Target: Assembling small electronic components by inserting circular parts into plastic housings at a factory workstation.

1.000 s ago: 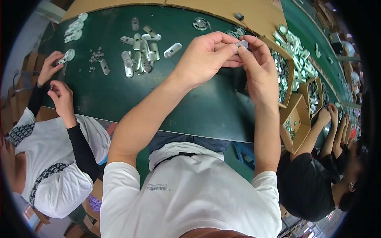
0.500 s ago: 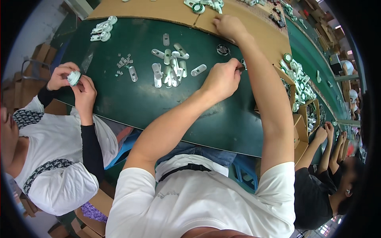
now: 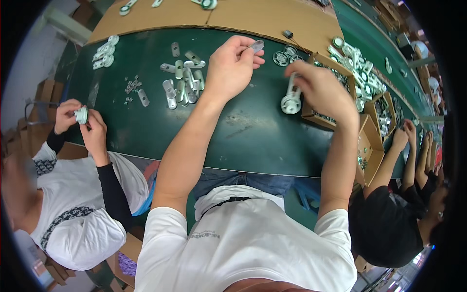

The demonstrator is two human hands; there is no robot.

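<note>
Dark green and scuffed, the table [image 3: 272, 146] spreads beneath both hands, with a brown cardboard sheet [image 3: 160, 15] lying along its far side, beyond the fingers. The left hand [image 3: 229, 69] is over the table, thumb and fingers pinched on one end of a grey round-ended plate [image 3: 257, 46], whose other end sticks out to the right of the fingertips. The right hand [image 3: 322, 90] is blurred; its fingers are bent around the upper end of a white arm-shaped part [image 3: 291, 104], which extends below them, its round wheel-like end nearest the person. Whether that end touches the table I cannot tell. Between the two sets of fingers, closer to the right ones, lie several spoked discs [image 3: 280, 59].

Left of the left fingers, well apart from them, is a loose heap of metal plates [image 3: 179, 69], some overlapping; farther left lie small metal pieces [image 3: 132, 86] and, beyond those, a row of white parts [image 3: 104, 54]. Partly behind the right hand stands a cardboard box [image 3: 318, 118] of small parts, with a pile of white pieces [image 3: 362, 65] to its right. At the far left, a co-worker [image 3: 82, 224] holds a pale round piece [image 3: 81, 115] in both hands.
</note>
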